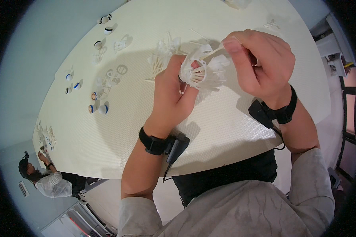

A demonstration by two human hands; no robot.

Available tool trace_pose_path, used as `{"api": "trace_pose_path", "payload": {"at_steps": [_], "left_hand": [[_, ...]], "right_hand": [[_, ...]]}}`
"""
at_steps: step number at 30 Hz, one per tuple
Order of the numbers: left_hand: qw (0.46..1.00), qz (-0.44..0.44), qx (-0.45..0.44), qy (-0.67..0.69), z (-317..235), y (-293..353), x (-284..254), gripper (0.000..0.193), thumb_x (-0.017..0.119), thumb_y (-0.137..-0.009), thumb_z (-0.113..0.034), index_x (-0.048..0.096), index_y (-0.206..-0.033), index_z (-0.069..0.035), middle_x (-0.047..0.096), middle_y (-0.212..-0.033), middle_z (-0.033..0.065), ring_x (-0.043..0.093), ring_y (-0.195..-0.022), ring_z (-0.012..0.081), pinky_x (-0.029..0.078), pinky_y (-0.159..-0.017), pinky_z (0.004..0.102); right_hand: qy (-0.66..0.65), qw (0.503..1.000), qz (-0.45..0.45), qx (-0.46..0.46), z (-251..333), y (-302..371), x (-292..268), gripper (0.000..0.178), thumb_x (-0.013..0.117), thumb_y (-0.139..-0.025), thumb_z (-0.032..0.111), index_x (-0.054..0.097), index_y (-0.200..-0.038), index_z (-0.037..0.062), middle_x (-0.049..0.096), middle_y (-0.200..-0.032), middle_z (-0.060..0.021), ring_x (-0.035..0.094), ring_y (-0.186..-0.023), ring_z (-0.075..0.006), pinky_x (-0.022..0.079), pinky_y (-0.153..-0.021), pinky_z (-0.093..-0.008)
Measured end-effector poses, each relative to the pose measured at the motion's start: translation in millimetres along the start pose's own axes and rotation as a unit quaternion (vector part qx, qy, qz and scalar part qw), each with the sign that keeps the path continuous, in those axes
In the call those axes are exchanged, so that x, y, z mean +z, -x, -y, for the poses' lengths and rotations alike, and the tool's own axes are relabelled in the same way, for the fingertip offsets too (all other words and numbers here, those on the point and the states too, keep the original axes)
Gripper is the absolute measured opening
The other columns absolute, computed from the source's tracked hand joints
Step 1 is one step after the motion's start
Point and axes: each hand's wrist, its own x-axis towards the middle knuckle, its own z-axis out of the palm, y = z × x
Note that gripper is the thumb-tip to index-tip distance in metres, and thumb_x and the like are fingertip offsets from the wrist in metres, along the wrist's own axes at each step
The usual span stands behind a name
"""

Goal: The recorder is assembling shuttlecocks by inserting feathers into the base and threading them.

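Observation:
My left hand (172, 94) is wrapped round a white feather shuttlecock (198, 75), its open feathered end turned up toward me and ringed by pale quills. At its upper right, my right hand (261, 63) pinches between thumb and forefinger the end of a white feather (216, 51) that reaches to the shuttlecock's rim. The shuttlecock's base is hidden in my left hand. Just behind the left hand lies a pile of loose white feathers (159, 59). Both wrists wear black straps with small black boxes.
Several white rounded corks with coloured bands (103, 109) lie on the left of the white table (209, 138), beside clear ring-shaped pieces (122, 70). More small pieces (272, 24) lie at the far right. At the table's far left end, a person (53, 179) in a cap works.

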Motion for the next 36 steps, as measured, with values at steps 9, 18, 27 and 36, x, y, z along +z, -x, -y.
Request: {"api": "trace_pose_path", "payload": {"at_steps": [9, 18, 27, 36], "left_hand": [[1.000, 0.003, 0.005, 0.009, 4, 1, 2, 0.026, 0.062, -0.083, -0.004, 0.055, -0.108, -0.002, 0.063, -0.073, 0.0076, 0.056, -0.057, 0.0134, 0.043, -0.055, 0.0253], [0.998, 0.017, 0.048, -0.026, 0, -2, -1, 0.029, 0.059, -0.082, -0.001, 0.054, -0.110, -0.001, 0.063, -0.076, 0.0087, 0.058, -0.059, 0.0150, 0.044, -0.056, 0.0251], [0.999, 0.009, 0.047, -0.019, -3, -2, -1, 0.030, 0.056, -0.080, -0.002, 0.055, -0.110, -0.001, 0.064, -0.078, 0.0093, 0.058, -0.060, 0.0153, 0.046, -0.057, 0.0256], [0.999, 0.002, 0.042, -0.010, -4, -1, 3, 0.028, 0.059, -0.081, -0.004, 0.056, -0.108, -0.002, 0.067, -0.088, 0.0112, 0.066, -0.077, 0.0223, 0.051, -0.073, 0.0298]], "right_hand": [[-0.054, 0.998, 0.006, 0.010, 0, 3, 3, 0.004, 0.074, -0.081, 0.005, 0.070, -0.081, 0.0029, 0.066, -0.066, -0.0077, 0.059, -0.049, -0.0182, 0.042, -0.045, -0.0260], [-0.099, 0.995, 0.005, 0.023, 1, 4, 7, 0.005, 0.070, -0.083, 0.005, 0.068, -0.080, 0.0016, 0.060, -0.059, -0.0076, 0.053, -0.044, -0.0187, 0.038, -0.043, -0.0281], [-0.116, 0.992, 0.015, 0.048, 4, 5, 9, 0.008, 0.068, -0.085, 0.005, 0.068, -0.078, 0.0022, 0.057, -0.058, -0.0086, 0.054, -0.045, -0.0218, 0.039, -0.044, -0.0307], [-0.120, 0.992, 0.038, 0.011, 7, 4, 4, 0.003, 0.065, -0.080, -0.002, 0.066, -0.078, -0.0036, 0.056, -0.059, -0.0092, 0.045, -0.045, -0.0216, 0.034, -0.043, -0.0315]]}}
